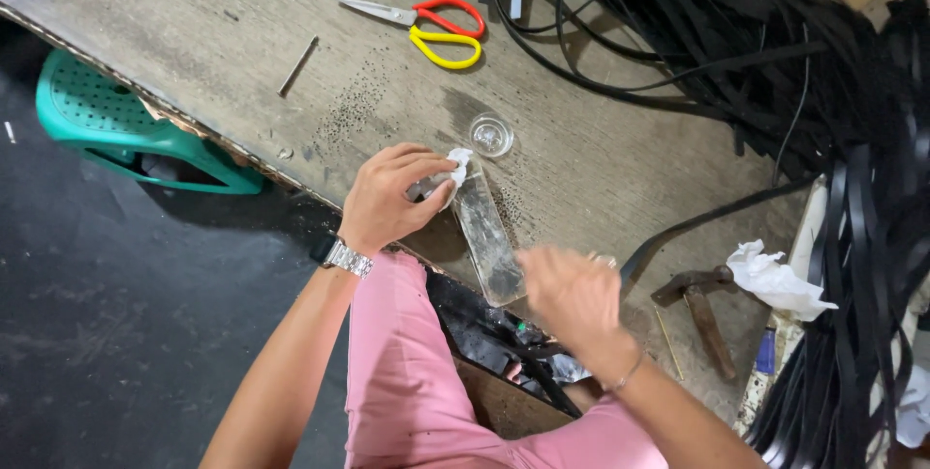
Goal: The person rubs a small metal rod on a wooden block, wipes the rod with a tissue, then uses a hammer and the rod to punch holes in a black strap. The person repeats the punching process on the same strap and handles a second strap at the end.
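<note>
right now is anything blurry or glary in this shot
Head view: the right hand is smeared by motion blur; the left hand, scissors and bottle are sharp; light is soft and even, with faint glare on the round lid.

Clear plastic bottle (487,241) lying on its side, neck under the left hand (392,198), base just beside the blurred right hand (572,297). White tissue wad (457,161) pinched at its mouth. Bottle looks grimy inside. Small clear cap (491,135) sits just past the left fingertips, apart.
</note>
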